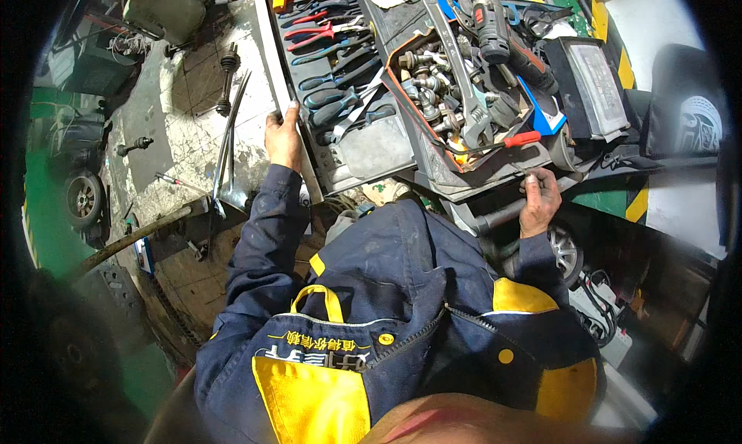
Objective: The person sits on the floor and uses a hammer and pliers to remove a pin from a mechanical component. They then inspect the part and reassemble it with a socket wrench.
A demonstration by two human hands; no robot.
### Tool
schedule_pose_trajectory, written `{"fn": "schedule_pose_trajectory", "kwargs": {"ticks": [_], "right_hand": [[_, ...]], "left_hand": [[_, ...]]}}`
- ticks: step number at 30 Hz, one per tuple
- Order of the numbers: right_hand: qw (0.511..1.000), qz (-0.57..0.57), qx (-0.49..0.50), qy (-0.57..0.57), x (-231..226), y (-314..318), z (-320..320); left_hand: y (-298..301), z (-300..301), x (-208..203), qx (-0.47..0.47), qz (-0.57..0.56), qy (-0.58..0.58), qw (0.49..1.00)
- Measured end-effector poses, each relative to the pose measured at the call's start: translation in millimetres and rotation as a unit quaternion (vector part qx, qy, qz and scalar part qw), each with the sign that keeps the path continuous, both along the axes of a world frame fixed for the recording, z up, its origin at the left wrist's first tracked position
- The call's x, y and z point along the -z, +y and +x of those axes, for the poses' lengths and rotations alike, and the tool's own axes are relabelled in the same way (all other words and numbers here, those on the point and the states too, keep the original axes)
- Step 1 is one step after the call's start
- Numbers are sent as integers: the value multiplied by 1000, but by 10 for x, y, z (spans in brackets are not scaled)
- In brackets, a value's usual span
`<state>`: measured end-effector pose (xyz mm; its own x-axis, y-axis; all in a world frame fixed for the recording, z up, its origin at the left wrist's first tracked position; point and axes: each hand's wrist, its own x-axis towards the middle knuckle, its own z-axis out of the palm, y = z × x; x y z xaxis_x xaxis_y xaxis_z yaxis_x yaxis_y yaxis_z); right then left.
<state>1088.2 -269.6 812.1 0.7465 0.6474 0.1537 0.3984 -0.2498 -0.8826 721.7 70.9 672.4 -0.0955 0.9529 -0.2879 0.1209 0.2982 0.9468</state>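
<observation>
My left hand (284, 139) is closed on the left rim of an open tool drawer (379, 146), thumb up along the metal edge. Pliers (318, 34) with red or blue handles and several screwdrivers (332, 100) lie in rows inside that drawer. To its right is the top of a tool cart (471, 183). My right hand (539, 200) has its fingers curled over the cart's near right edge; their undersides are hidden. Close by lies a tool with a red handle (522, 139), across the corner of a bin (393, 77) full of metal fittings and an adjustable wrench (464, 81).
A cordless drill (491, 23) and a black case (591, 88) sit at the cart's far right. Left of the drawer, a worn bench (185, 81) carries a drive shaft (226, 77) and long metal strips. A wheel (83, 197) stands at far left, a power strip (599, 305) at lower right.
</observation>
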Motion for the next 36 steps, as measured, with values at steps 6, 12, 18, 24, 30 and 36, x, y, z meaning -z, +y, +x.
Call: {"fn": "schedule_pose_trajectory", "kwargs": {"ticks": [6, 12, 18, 24, 30, 36], "right_hand": [[1000, -7, 2, -10, 7, 4, -9], [1000, 16, -7, 0, 42, -4, -33], [999, 30, 13, 14, 65, -11, -55], [1000, 10, 14, -16, 53, -6, -74], [999, -22, 13, -43, 29, 19, -102], [999, -7, 33, -40, 47, 23, -129]], "left_hand": [[112, -144, 3, -57, 91, 33, 994], [514, -40, -223, -24, 215, 201, 955], [403, 52, -649, 173, 310, 257, 899], [420, 147, -780, 424, 278, 425, 750], [545, 531, -884, 379, 327, 389, 773], [637, 797, -806, 395, 297, 435, 753]]}}
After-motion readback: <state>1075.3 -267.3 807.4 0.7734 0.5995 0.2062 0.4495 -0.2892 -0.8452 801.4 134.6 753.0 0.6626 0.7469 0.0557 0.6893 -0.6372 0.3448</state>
